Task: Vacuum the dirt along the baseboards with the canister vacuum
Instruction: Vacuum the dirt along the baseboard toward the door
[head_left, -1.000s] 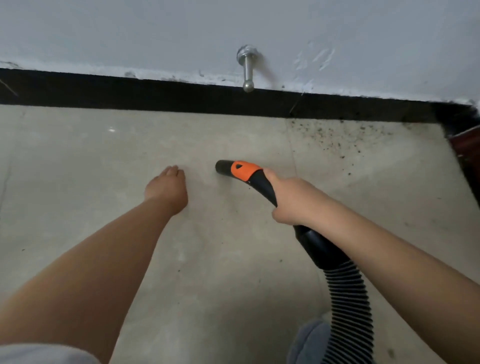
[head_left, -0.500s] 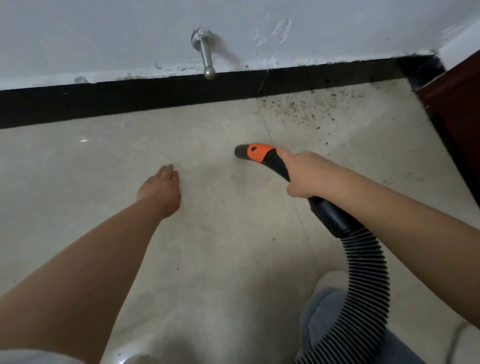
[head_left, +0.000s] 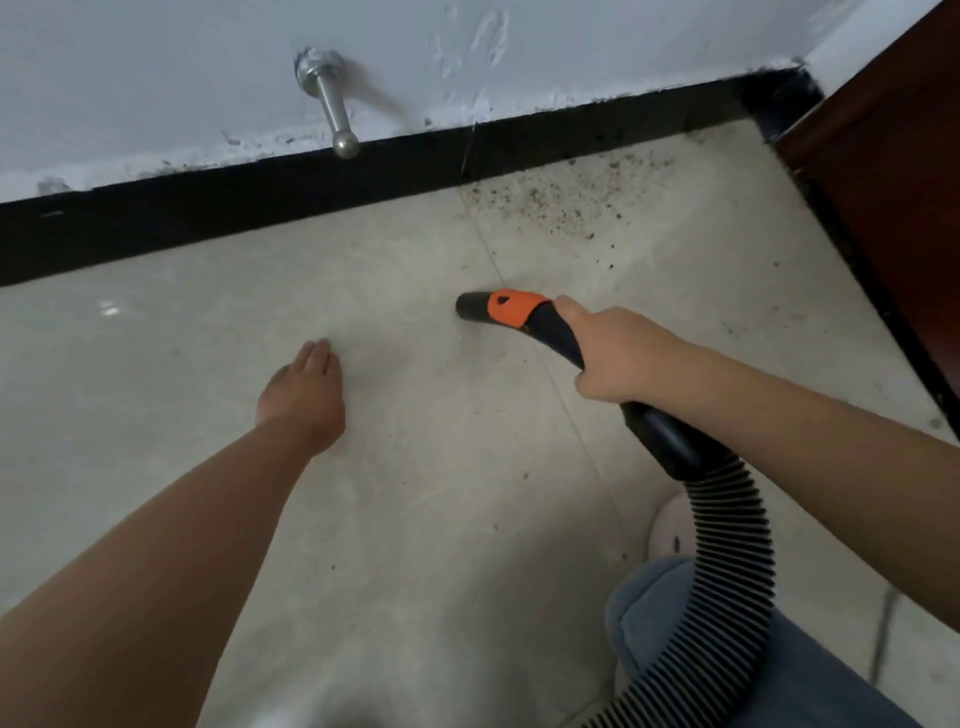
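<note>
Right hand (head_left: 618, 358) grips the black, orange-banded vacuum nozzle (head_left: 511, 312); left hand (head_left: 306, 392) flat, fingers straight.

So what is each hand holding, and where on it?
The right hand grips the vacuum hose handle at its curved black part, just behind the orange section. The left hand holds nothing.

The right hand (head_left: 618, 358) is gripping the nozzle (head_left: 511, 312), its mouth lying near the floor (head_left: 415, 519). The left hand (head_left: 306, 395) is reaching out flat. Dirt (head_left: 561, 200) is lying along the baseboard (head_left: 234, 218).
</note>
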